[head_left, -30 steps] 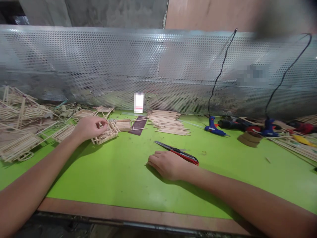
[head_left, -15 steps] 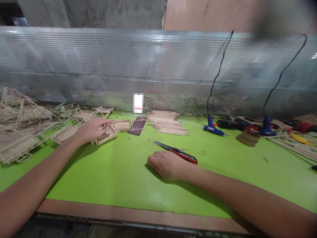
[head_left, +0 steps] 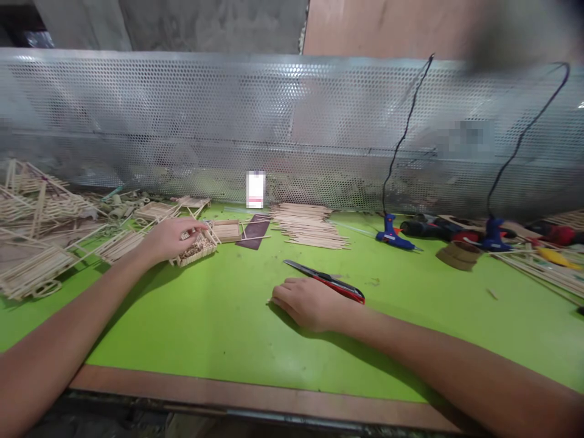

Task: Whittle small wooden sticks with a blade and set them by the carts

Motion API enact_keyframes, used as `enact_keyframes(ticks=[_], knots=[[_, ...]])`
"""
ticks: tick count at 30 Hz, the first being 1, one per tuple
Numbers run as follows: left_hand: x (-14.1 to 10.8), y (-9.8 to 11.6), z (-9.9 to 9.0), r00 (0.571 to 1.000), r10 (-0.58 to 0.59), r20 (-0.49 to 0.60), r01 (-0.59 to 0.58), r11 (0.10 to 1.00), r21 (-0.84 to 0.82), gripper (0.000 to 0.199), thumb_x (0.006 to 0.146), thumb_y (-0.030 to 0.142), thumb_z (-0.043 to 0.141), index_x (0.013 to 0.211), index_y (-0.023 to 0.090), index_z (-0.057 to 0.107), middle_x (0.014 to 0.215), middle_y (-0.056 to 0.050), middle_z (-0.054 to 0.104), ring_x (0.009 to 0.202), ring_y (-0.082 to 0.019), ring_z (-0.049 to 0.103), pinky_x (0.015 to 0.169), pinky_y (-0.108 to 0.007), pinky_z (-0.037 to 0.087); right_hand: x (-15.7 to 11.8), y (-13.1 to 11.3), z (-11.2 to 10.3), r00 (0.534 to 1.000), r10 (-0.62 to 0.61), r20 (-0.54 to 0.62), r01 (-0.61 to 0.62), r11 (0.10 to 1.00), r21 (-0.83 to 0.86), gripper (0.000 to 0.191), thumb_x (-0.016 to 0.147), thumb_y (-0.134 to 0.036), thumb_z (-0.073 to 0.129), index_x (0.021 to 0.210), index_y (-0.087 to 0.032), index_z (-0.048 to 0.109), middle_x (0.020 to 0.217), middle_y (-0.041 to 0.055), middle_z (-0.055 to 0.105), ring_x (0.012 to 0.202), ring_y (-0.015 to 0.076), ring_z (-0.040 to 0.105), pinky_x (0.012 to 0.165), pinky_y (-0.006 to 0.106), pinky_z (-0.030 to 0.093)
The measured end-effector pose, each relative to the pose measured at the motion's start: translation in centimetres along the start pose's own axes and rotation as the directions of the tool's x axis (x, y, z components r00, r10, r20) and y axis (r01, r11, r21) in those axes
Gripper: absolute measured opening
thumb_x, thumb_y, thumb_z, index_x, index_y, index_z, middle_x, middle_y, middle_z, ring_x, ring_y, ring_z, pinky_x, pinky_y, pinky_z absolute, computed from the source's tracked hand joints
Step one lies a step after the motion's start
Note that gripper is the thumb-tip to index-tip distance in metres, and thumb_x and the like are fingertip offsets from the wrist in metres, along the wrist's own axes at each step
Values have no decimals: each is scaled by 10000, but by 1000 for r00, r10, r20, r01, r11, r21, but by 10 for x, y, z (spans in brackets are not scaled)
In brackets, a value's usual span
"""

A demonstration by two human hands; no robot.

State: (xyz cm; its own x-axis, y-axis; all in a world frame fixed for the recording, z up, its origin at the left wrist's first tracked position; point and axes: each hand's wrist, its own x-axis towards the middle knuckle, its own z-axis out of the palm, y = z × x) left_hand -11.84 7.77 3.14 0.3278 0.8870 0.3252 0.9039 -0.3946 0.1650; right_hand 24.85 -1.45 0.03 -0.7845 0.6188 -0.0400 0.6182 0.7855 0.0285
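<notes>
My left hand (head_left: 170,238) rests over a small stick-built box (head_left: 197,255) full of short cut wooden pieces. Its fingers stretch across the box, and some fingertips are hidden among the pieces. On the green tabletop lies my right hand (head_left: 306,303), fingers curled closed. A pale bit of stick (head_left: 269,302) pokes out at its fingertips; the rest is hidden. Just behind that hand is a black and red utility knife (head_left: 335,283), blade out and pointing left, not gripped. Beyond the knife, a bundle of thin wooden sticks (head_left: 310,225) lies flat.
Stick-built carts (head_left: 36,264) crowd the left side. A brown sheet (head_left: 254,232) lies behind the box. Blue glue guns (head_left: 395,236) with black cords, a tape roll (head_left: 457,254) and power tools sit at right. A perforated metal panel (head_left: 205,121) closes off the back.
Both hands hold nearly the same positions. The view has shifted very slightly; nothing was visibly picked up or let go.
</notes>
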Motion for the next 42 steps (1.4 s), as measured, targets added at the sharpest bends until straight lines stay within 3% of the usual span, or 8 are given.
enact_keyframes(ticks=[6,15,25,29,33,38,42], knots=[[0,-2,4,998,63,-3,-63,997,-42,473,945,538,458,1115,264,804,1203,-53,777,1153,-318,689,961,-495,565,0,0,2,999,-24,-38,22,999,-37,305,1111,-321,419,950,-177,636,852,59,702,765,192,622,690,315,383],[-2,0,12,983,179,-35,-181,980,-78,392,954,494,515,1098,273,804,1115,-48,794,1006,-273,722,931,-449,570,1,5,14,937,-208,-280,191,978,-88,183,1060,-214,506,1029,-155,677,915,67,700,834,197,591,807,325,441],[-5,9,28,953,302,-23,-300,931,-207,260,957,357,571,1014,256,804,1061,-60,767,825,-207,693,700,-360,593,-1,6,13,901,-270,-340,250,963,-100,244,1022,-184,555,1221,-187,695,1223,96,731,1064,217,645,965,358,484],[-10,22,37,906,413,-92,-423,874,-240,214,942,237,584,978,258,794,994,-47,751,756,-168,676,659,-324,592,-3,7,8,931,-175,-321,157,984,-82,301,1066,-273,486,1286,-186,672,1264,101,725,1106,235,649,983,397,493],[-17,43,42,821,552,-145,-571,791,-219,216,932,160,583,974,241,778,936,-32,746,733,-141,680,607,-265,589,-8,15,-5,964,43,-263,-67,994,-85,319,1066,-297,467,1280,-184,676,1219,100,735,1100,247,657,998,439,493],[-22,58,49,750,637,-178,-661,731,-169,227,963,135,554,955,220,764,855,-18,744,665,-120,668,549,-228,558,-13,34,-18,917,373,-141,-391,911,-135,341,1053,-386,483,1213,-171,693,1135,113,742,1021,282,683,890,449,543],[-25,73,59,724,678,-129,-689,701,-181,245,981,123,536,1018,204,764,884,-43,765,679,-140,679,549,-247,543,-12,43,-16,908,415,-58,-419,896,-145,384,1061,-465,453,1120,-172,694,1046,113,746,901,268,699,760,395,545]])
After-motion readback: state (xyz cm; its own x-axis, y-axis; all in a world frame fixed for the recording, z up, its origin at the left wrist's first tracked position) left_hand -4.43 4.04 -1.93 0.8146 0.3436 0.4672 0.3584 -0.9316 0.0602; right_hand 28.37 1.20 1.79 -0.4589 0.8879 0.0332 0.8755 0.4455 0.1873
